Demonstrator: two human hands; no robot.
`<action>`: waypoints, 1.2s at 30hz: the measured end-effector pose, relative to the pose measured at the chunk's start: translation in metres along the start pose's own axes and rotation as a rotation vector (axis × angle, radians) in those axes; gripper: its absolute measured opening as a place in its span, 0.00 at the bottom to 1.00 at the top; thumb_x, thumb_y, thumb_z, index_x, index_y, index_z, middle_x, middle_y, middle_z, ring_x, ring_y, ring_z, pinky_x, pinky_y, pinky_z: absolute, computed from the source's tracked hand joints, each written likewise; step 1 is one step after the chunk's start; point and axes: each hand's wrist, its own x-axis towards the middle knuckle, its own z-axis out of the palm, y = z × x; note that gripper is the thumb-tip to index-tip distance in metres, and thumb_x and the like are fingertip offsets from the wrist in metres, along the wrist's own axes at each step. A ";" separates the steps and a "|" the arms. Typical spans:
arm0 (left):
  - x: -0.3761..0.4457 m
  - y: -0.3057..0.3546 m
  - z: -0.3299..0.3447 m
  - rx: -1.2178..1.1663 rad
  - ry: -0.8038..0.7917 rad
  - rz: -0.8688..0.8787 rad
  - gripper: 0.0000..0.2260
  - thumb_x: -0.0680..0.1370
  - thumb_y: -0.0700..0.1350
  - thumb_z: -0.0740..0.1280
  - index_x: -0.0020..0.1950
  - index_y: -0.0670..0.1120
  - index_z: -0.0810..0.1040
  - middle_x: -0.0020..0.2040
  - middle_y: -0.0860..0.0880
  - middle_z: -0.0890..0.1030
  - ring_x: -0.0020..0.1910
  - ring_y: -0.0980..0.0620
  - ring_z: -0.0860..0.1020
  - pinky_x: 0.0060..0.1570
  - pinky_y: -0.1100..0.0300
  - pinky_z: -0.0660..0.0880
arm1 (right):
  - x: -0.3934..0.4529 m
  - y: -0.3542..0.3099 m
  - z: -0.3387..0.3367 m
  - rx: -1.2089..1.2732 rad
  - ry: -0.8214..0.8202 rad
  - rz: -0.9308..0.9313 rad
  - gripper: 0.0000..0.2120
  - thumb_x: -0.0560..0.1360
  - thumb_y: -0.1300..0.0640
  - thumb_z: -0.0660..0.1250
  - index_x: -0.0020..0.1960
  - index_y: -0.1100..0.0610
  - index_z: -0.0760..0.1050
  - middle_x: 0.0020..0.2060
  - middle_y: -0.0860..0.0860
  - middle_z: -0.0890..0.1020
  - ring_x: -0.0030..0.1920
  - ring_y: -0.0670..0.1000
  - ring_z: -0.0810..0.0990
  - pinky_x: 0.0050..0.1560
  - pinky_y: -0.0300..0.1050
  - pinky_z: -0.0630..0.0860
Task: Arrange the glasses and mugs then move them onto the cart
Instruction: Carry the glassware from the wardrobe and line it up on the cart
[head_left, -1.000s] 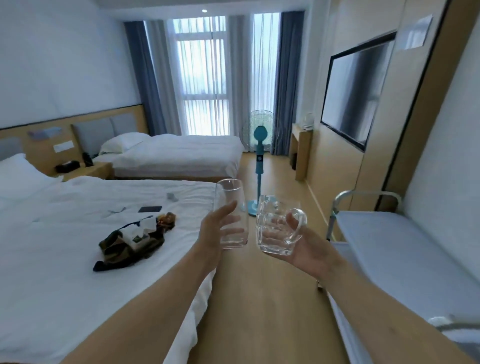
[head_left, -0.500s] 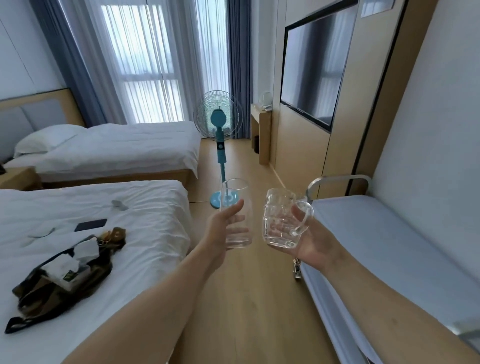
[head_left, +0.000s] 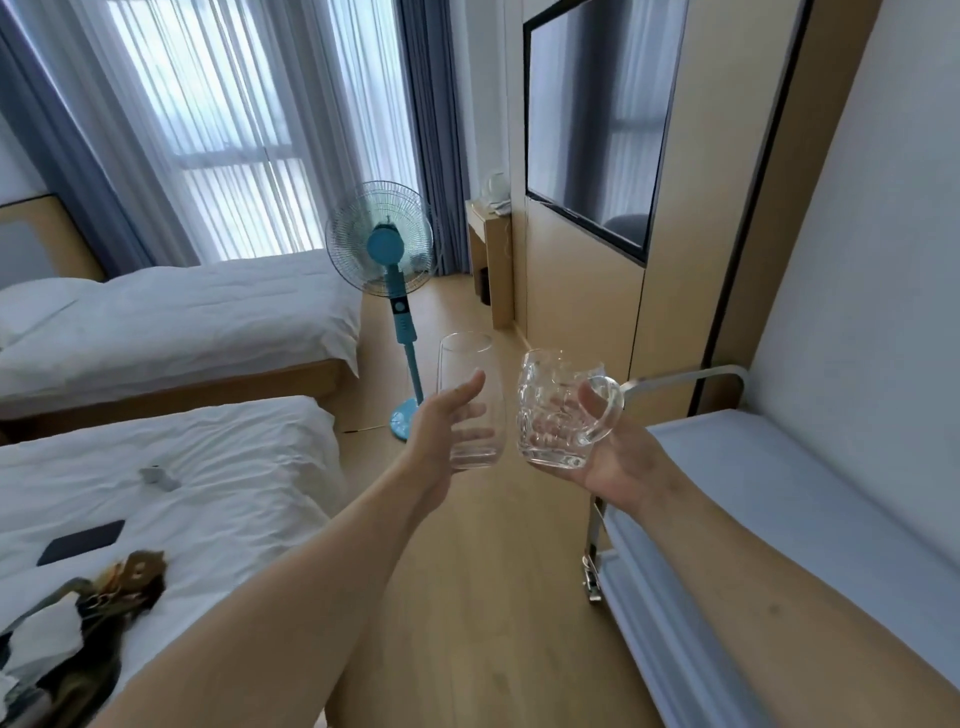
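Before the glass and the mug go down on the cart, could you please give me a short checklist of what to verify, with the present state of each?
1. Left hand has a firm hold on the tall glass: ok, fingers wrapped round it.
2. Right hand has the glass mug secure: ok, thumb through the handle.
3. Both vessels upright: ok.
4. Glass and mug apart, not knocking: ok, a narrow gap shows.
5. Cart top shelf free where they would land: ok, the visible part is bare.
6. Cart wheels locked: cannot tell.
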 end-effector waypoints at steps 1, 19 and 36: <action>0.012 0.001 0.008 0.003 -0.012 -0.012 0.35 0.68 0.64 0.75 0.68 0.45 0.77 0.59 0.46 0.82 0.51 0.44 0.84 0.46 0.48 0.83 | 0.006 -0.007 -0.008 -0.006 0.014 -0.014 0.31 0.76 0.47 0.69 0.74 0.60 0.71 0.71 0.61 0.74 0.70 0.64 0.73 0.72 0.67 0.66; 0.260 -0.016 0.178 0.147 -0.622 -0.268 0.28 0.69 0.63 0.76 0.55 0.40 0.82 0.44 0.43 0.83 0.30 0.48 0.80 0.28 0.59 0.76 | 0.048 -0.098 -0.150 0.017 0.548 -0.347 0.29 0.72 0.51 0.76 0.70 0.59 0.75 0.67 0.61 0.76 0.65 0.62 0.77 0.72 0.66 0.67; 0.348 -0.069 0.272 0.291 -0.871 -0.414 0.30 0.70 0.65 0.75 0.67 0.52 0.76 0.60 0.49 0.82 0.54 0.45 0.84 0.60 0.40 0.79 | 0.040 -0.082 -0.236 0.355 1.087 -0.553 0.08 0.75 0.65 0.68 0.42 0.57 0.85 0.50 0.57 0.78 0.50 0.59 0.77 0.67 0.56 0.70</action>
